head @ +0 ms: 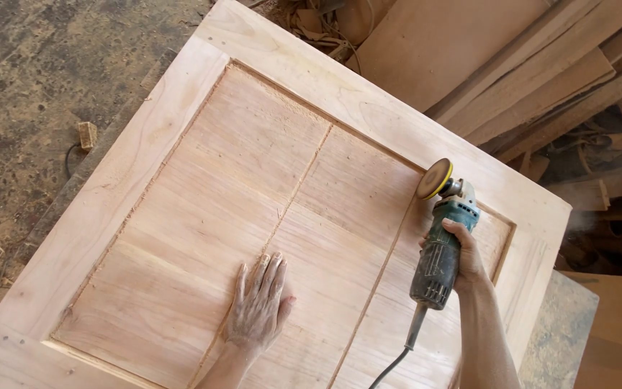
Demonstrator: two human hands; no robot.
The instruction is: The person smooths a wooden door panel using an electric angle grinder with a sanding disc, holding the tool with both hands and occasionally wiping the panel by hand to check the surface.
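Sander point(440, 252) in the right hand point(468, 252): a green corded tool gripped around its body at the right of the frame, fingers closed tight on the housing, its yellow disc point(435, 179) tilted up on edge near the upper right corner of the sunken panel point(253, 216). The left hand point(259, 302) lies flat, fingers spread and holding nothing, on the panel at lower centre, pressing the wooden door point(181, 94) down. The door fills most of the picture, lying slanted, with a raised frame around jointed boards. The cord point(397, 360) trails off the bottom edge. To sand well here, I would judge that the disc should meet the wood at a shallow angle (too steep and it gouges), moving along the grain, with the cord kept behind the tool. Stacked planks point(541, 72) fill the upper right; a small wood block point(87, 134) sits on the floor at the left.
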